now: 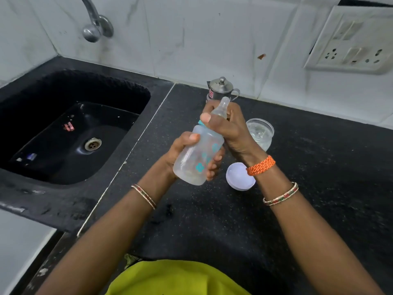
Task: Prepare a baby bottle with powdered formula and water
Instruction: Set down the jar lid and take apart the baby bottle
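Note:
A clear baby bottle with teal shapes printed on it is held tilted above the black counter. My left hand wraps around its lower body. My right hand grips the teal collar, and the clear nipple sticks up between its fingers. The bottle looks cloudy inside; I cannot tell how full it is. A white dome cap lies on the counter just right of the bottle's base. A glass of water stands behind my right wrist.
A small lidded steel pot stands against the wall tiles. A black sink with a drain lies to the left under a steel tap. A switchboard hangs on the wall at the upper right.

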Motion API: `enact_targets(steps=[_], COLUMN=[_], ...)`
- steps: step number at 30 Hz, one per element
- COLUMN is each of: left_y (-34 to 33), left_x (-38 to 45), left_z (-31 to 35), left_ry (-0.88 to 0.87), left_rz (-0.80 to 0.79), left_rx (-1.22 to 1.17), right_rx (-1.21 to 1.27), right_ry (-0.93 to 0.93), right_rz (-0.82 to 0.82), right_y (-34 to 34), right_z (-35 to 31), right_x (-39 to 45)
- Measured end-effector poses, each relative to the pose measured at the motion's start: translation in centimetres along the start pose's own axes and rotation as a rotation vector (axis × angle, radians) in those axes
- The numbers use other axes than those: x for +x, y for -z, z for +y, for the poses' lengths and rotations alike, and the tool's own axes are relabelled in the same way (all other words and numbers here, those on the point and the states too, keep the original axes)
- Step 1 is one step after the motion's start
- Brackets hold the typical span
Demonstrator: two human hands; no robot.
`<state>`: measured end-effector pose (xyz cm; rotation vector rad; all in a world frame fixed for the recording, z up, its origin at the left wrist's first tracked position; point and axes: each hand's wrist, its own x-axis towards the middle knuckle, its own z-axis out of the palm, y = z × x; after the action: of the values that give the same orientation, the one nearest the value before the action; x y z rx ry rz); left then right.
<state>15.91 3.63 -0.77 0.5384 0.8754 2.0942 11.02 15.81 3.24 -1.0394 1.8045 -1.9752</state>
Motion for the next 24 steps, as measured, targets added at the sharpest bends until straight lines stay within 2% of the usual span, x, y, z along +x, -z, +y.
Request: enact_targets(steps=[1, 3, 6, 8, 13, 18, 21, 24], left_y=[0.1, 0.1, 0.5, 0.8, 0.7, 0.4, 1.3, 2.8], left_x=[0.5, 1.2, 0.9, 0.3, -0.2, -0.1, -1.3, -2.4], left_z=[-0.1, 0.1, 0.5, 0.8, 1.0, 0.6, 0.4, -0.1], left_ry=[0.000, -0.037, -0.111, -0.148, -0.196, -0.113, -0.081, -0.045], left_rz=[-0.121, -0.225, -0.215, -0.125, 0.253, 0.326, 0.459, 0.740], left_rx=[-0.075, -0.100, -0.069, -0.047, 0.169, 0.345, 0.566, 0.846], right_rx=[0.064, 0.137, 0.261, 0.305, 0.262, 0.049, 0.142, 0.177], right_ry=[-0.026, -0.101, -0.178, -0.195, -0.258, -0.255, -0.260, -0.255], right_rz=[-0.050, -0.155, -0.191, -0.152, -0.130, -0.084, 0.102, 0.297], right_y=[0.3, 1.2, 2.7, 3.3, 2.3, 1.3, 1.2, 2.2], right_z=[-0.1, -0.2, 0.1, 0.1, -1.1, -0.9, -0.1, 1.3], right_x=[0.1, 0.3, 0.1, -0.3, -0.9, -0.6, -0.4, -0.3])
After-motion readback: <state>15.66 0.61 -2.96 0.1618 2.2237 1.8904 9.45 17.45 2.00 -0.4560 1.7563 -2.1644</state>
